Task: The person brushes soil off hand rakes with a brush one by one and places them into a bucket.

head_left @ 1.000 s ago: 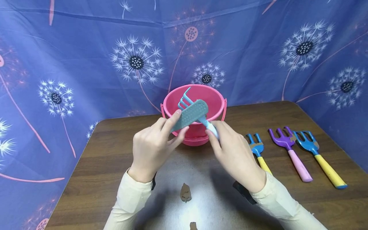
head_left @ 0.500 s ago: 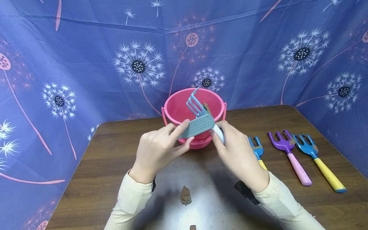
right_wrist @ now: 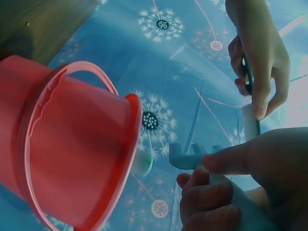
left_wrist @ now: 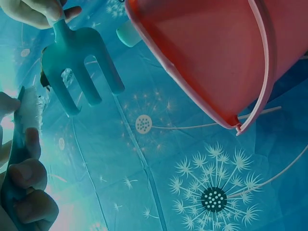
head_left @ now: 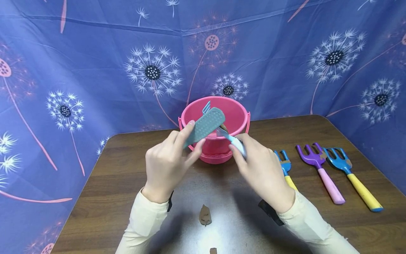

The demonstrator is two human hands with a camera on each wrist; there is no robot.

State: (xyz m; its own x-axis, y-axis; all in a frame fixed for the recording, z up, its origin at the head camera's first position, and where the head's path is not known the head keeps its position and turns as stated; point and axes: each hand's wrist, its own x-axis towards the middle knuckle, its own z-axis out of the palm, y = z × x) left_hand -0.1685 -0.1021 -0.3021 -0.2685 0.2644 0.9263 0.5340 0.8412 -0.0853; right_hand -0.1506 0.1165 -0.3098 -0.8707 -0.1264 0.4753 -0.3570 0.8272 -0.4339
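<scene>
My left hand (head_left: 168,162) grips a teal scrub brush (head_left: 207,125), its dotted back facing up; white bristles show in the left wrist view. My right hand (head_left: 261,169) holds a light-blue hand fork by its pale handle (head_left: 238,145). Its tines (left_wrist: 89,79) point away over the mouth of a pink bucket (head_left: 215,151). The brush covers part of the fork in the head view. A dark brown patch (left_wrist: 44,79) clings to the fork's edge, close to the bristles; whether they touch is unclear.
Two blue forks with yellow handles (head_left: 290,182) and a purple fork (head_left: 330,185) lie at the table's right. Brown flat pieces (head_left: 205,215) lie in front. A green-tipped handle (right_wrist: 143,162) shows beyond the bucket's rim. A patterned cloth (head_left: 104,53) hangs behind.
The brush swung right and lower, then back left and up along the fork. The fork tipped upright half a second ago and now slants forward, its tines mostly behind the brush.
</scene>
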